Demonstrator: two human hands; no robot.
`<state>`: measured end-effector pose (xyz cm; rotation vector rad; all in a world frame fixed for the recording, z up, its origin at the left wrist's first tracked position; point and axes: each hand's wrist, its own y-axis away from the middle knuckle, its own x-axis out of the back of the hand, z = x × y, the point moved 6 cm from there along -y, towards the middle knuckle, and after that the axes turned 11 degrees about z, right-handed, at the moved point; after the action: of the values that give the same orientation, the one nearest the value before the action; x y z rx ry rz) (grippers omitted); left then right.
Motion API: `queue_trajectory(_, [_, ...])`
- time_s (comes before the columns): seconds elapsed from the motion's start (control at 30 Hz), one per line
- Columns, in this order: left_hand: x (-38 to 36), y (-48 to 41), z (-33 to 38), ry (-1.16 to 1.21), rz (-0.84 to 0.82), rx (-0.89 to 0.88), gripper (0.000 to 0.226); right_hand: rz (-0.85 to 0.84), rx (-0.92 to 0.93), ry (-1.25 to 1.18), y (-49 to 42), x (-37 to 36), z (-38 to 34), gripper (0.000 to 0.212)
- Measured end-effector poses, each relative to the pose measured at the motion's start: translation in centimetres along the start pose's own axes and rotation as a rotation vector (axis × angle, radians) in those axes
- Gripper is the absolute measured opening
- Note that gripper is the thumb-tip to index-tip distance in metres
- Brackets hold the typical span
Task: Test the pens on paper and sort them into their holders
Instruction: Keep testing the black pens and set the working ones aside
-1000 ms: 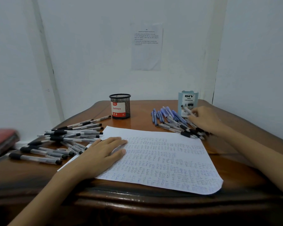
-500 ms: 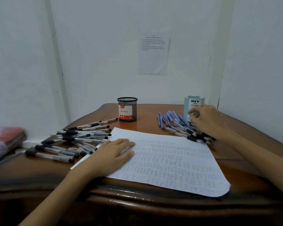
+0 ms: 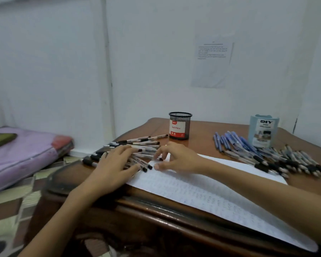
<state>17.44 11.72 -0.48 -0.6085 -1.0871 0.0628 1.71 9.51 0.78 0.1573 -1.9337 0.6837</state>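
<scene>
A pile of black-capped pens (image 3: 144,141) lies at the table's left. My left hand (image 3: 115,164) rests flat on this pile with its fingers spread. My right hand (image 3: 178,158) reaches across the written paper sheet (image 3: 202,190); its bent fingertips touch the pile's right end, and no grip is visible through the blur. A black mesh holder (image 3: 180,127) stands behind the pile. A light blue holder (image 3: 263,130) stands at the back right. Blue pens (image 3: 228,141) and several black-grip pens (image 3: 285,162) lie near it.
The wooden table (image 3: 202,130) stands in a corner of white walls, with a printed sheet (image 3: 211,60) taped above it. A pink mattress (image 3: 22,151) lies on the floor to the left. The table's front edge is close to me.
My right hand left the pens by the blue holder and crossed to the black-capped pile. My left hand slid off the paper onto that pile. The view turned left.
</scene>
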Motion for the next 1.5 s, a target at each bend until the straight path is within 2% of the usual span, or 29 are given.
queue_trajectory(0.03, [-0.2, 0.5, -0.8, -0.065, -0.048, 0.021, 0.087, 0.009, 0.001, 0.028, -0.1, -0.3, 0.0, 0.032])
queue_trajectory(0.07, [-0.4, 0.9, -1.4, -0.118, -0.088, 0.043, 0.084, 0.028, -0.009, 0.041, -0.2, -0.4, 0.1, 0.03])
queue_trajectory(0.17, [-0.6, 1.3, -1.6, -0.185, -0.084, 0.038, 0.057, 0.072, -0.064, 0.019, -0.6, -0.4, 0.9, 0.026])
queue_trajectory(0.23, [-0.6, 1.3, -1.2, -0.194, -0.087, 0.038, 0.054, 0.122, -0.078, -0.005, -0.7, -0.3, 1.3, 0.032])
queue_trajectory(0.33, [-0.6, 1.4, -1.2, -0.193, -0.107, 0.048, 0.068, 0.171, -0.087, -0.09, -0.8, -0.3, 1.7, 0.053])
queue_trajectory(0.43, [-0.4, 1.5, -1.1, -0.163, -0.089, 0.045, 0.081, 0.13, -0.084, -0.072, -1.0, -0.4, 1.6, 0.069])
queue_trajectory(0.53, [-0.5, 1.4, -1.2, -0.144, -0.08, 0.037, 0.088, 0.118, -0.072, -0.032, -1.0, -0.6, 1.2, 0.041])
queue_trajectory(0.6, [-0.6, 1.3, -1.3, -0.148, -0.087, 0.036, 0.08, 0.173, -0.08, -0.076, -0.6, -0.5, 1.1, 0.024])
queue_trajectory(0.73, [-0.7, 1.3, -1.5, -0.16, -0.088, 0.03, 0.057, 0.227, -0.138, -0.237, -0.2, -0.2, 1.6, 0.011])
queue_trajectory(0.8, [-0.8, 1.3, -1.5, -0.145, -0.099, 0.03, 0.061, 0.229, -0.174, -0.29, -0.1, -0.1, 1.9, 0.013])
queue_trajectory(0.87, [-0.8, 1.3, -1.6, -0.136, -0.1, 0.04, 0.068, 0.271, -0.258, -0.454, 0.1, 0.4, 2.3, 0.02])
queue_trajectory(0.97, [-0.4, 1.3, -1.2, -0.083, -0.059, 0.036, 0.049, 0.421, -0.445, -0.743, 0.8, 2.8, 3.4, 0.015])
queue_trajectory(1.07, [0.3, 1.4, -0.3, -0.032, 0.015, -0.001, 0.042, 0.612, -0.6, -0.992, 2.3, 6.0, 5.3, 0.016])
queue_trajectory(1.2, [0.5, 1.0, 2.5, 0.029, 0.083, -0.112, 0.038, 0.715, -0.65, -1.024, 5.6, 8.3, 8.9, 0.023])
queue_trajectory(1.3, [-1.1, 0.1, 6.3, 0.111, -0.015, -0.173, 0.038, 0.7, -0.764, -1.145, 7.7, 9.0, 11.6, 0.023])
queue_trajectory(1.4, [-3.4, -0.8, 9.9, 0.106, -0.147, -0.24, 0.041, 0.615, -0.689, -1.236, 8.0, 11.0, 12.0, 0.011])
queue_trajectory(1.5, [-5.8, -1.2, 12.2, 0.091, -0.264, -0.26, 0.046, 0.63, -0.6, -1.109, 7.8, 13.1, 12.2, 0.024])
